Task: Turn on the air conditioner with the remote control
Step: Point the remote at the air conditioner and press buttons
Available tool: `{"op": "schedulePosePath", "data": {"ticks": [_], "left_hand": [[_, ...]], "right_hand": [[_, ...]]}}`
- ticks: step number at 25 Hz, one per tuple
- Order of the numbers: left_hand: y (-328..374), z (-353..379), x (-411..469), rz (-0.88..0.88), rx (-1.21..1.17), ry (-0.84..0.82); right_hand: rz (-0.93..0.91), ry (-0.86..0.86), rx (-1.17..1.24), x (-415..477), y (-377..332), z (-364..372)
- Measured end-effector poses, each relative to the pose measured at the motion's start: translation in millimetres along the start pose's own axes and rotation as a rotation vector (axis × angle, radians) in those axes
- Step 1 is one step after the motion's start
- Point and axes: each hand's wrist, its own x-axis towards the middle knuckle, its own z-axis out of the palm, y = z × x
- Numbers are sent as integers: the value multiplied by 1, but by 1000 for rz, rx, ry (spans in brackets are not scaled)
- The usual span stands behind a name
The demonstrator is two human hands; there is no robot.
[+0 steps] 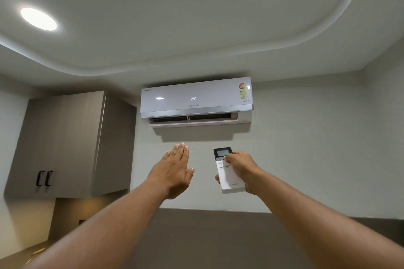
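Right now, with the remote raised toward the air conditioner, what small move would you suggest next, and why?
Probably lift the thumb off the remote and lower the right hand. The air conditioner already shows 24 on its panel and its flap hangs open, so it seems on; the flat left hand appears to check for airflow.

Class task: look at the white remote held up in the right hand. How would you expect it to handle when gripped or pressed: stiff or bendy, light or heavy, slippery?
The remote is probably stiff: its slim plastic body stays straight in the right hand. It is likely light, since one hand holds it aloft. Its smooth casing may be somewhat slippery.
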Motion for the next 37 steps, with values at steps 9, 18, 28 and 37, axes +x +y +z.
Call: {"op": "schedulePosePath", "data": {"ticks": [9,18,28,37], "left_hand": [[-1,0,0,1,2,4],[-6,-1,2,-3,0,18],[-11,1,1,-9,-1,15],[-15,0,-1,-6,3,16]], "right_hand": [[65,26,9,-6,-5,2],[85,48,25,-4,-5,6],[93,60,24,-2,-6,13],[100,68,-6,-3,-6,16]]}}
